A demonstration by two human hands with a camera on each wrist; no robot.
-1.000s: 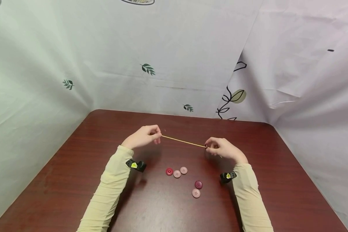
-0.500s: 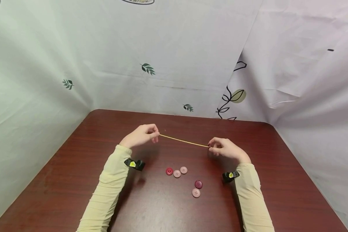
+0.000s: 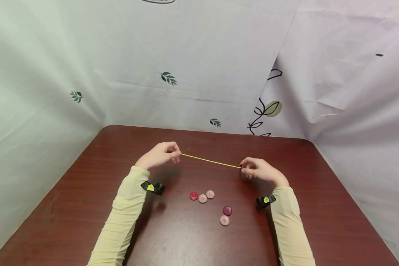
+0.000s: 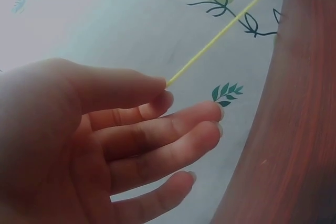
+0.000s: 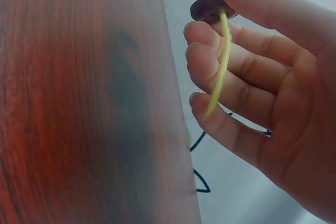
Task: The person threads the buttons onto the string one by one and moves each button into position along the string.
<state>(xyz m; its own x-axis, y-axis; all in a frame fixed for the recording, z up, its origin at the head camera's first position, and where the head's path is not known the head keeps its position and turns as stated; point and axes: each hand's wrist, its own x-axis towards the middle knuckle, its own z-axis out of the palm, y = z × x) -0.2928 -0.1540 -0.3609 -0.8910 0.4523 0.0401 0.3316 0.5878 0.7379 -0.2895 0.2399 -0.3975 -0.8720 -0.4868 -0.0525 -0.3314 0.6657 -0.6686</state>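
A yellow string (image 3: pixel 211 161) stretches nearly straight between the two hands above the table. The left hand (image 3: pixel 159 154) pinches one end between thumb and index finger; in the left wrist view the string (image 4: pixel 226 31) runs from that fingertip pinch to the upper right. At the other side, the right hand (image 3: pixel 261 170) pinches a dark button, seen in the right wrist view as a dark purple disc (image 5: pixel 206 9) at the thumb tip. The string passes through the button, and its loose tail (image 5: pixel 223 66) hangs over the curled fingers.
On the brown table (image 3: pixel 173 236) between the forearms lie a red button (image 3: pixel 194 195), two pink buttons (image 3: pixel 203 198) (image 3: pixel 210 194) beside it, and a purple button (image 3: pixel 227 210) touching another pink one (image 3: pixel 224 220). White patterned cloth (image 3: pixel 199 55) hangs behind the table.
Both hands have moved slightly apart, the left one leftward and the right one rightward. The stretch of string between them is longer. The buttons on the table have not moved.
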